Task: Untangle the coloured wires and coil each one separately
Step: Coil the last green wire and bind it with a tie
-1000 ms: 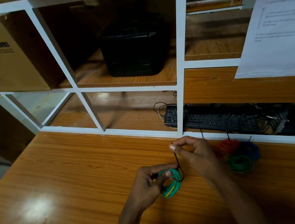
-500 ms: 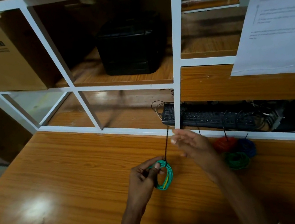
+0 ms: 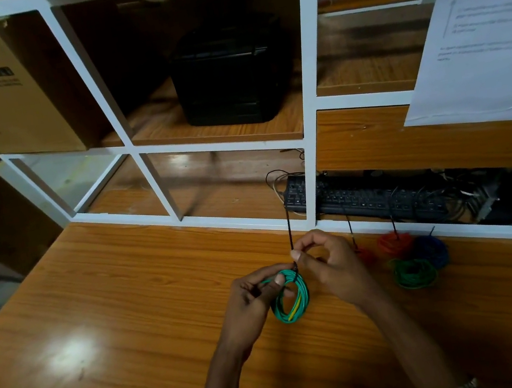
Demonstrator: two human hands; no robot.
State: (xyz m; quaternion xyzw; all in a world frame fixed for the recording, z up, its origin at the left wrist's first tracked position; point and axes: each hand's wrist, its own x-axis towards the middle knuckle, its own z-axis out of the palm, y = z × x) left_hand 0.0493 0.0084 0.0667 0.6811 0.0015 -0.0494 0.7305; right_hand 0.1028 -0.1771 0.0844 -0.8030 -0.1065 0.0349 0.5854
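At centre frame, low over the worktop [image 3: 103,306], the left hand [image 3: 250,304] pinches the teal coil [image 3: 292,300] while the right hand [image 3: 325,267] pinches the black tie [image 3: 290,235]; cinching it snugly should stop the loops springing apart.

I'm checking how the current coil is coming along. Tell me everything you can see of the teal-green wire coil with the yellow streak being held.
The teal-green wire coil with a yellow streak is a small round bundle of several loops of thin, plastic-looking insulated wire. It is held above the wooden desk, hanging below the hands. The left hand grips its upper left side, thumb over the loops. A thin black tie meets its top and rises straight up, pinched by the right hand.
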